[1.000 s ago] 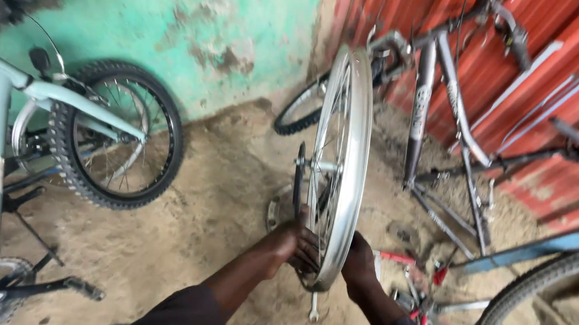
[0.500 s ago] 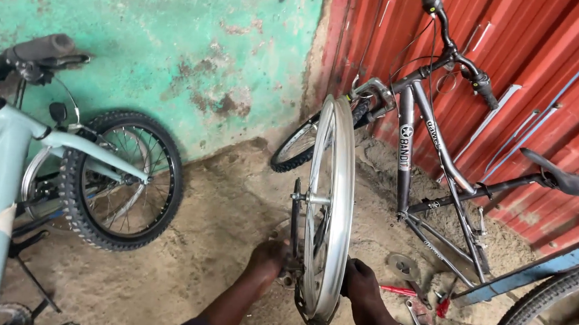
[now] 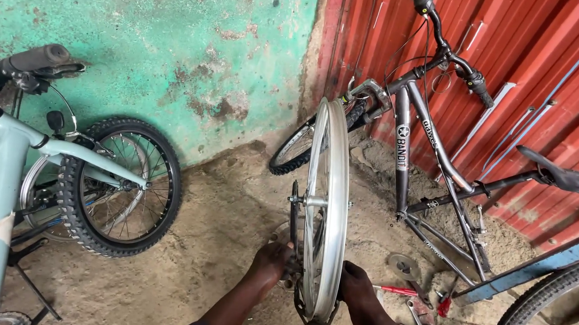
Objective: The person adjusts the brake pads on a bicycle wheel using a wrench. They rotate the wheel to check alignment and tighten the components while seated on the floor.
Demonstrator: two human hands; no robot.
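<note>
Bare wheel rim [image 3: 325,211] upright, centre near, gripped low by both hands.
Left hand [image 3: 271,263] and right hand [image 3: 356,292] clasp its bottom; loose grip could tip it onto tools [image 3: 421,311] at right.

Two bare forearms come up from the near edge, no gloves, no watch, no rings that I can make out. The left hand [image 3: 271,265] and right hand [image 3: 360,295] are uncovered; a dark sleeve edge, possibly, sits at each arm's near end.
</note>
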